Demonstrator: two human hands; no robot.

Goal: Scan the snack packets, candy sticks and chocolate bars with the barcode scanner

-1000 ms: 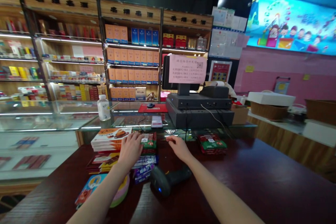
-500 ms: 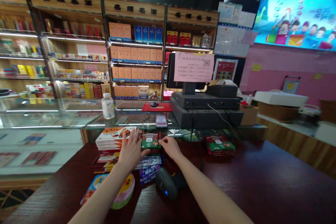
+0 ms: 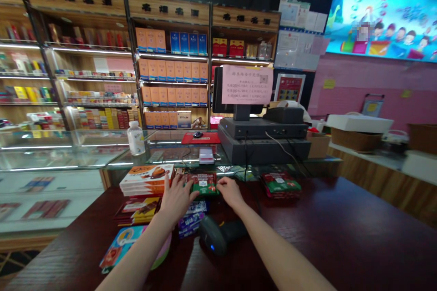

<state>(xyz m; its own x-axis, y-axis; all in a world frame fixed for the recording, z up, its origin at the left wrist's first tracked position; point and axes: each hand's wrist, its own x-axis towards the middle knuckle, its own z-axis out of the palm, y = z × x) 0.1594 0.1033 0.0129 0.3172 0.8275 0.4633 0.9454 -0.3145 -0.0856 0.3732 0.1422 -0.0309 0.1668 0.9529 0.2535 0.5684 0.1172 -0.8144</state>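
Note:
A red and green snack packet (image 3: pixel 205 185) lies flat on the dark counter between my hands. My left hand (image 3: pixel 177 196), fingers spread, rests at its left end with the thumb at its near edge. At the right end, my right hand (image 3: pixel 231 192) has thumb and fingers pinched together on the packet's edge. Left of my left hand is a stack of white and orange Dove boxes (image 3: pixel 146 178). Nearer lie red and yellow chocolate packets (image 3: pixel 145 209) and purple wrapped bars (image 3: pixel 190 223). Below the hands sits a black barcode scanner (image 3: pixel 213 235), a blue light on it.
Another pile of red and green packets (image 3: pixel 280 183) lies to the right on the wooden counter (image 3: pixel 341 232). Blue picture packs (image 3: pixel 119 245) lie front left. Behind stand a white bottle (image 3: pixel 136 138), a small screen (image 3: pixel 206 156) and a cash register (image 3: pixel 262 138) on glass.
The red and green packet has slid slightly right relative to the boxes, out from under my left hand. Both hands have shifted right with it. The view has turned a little.

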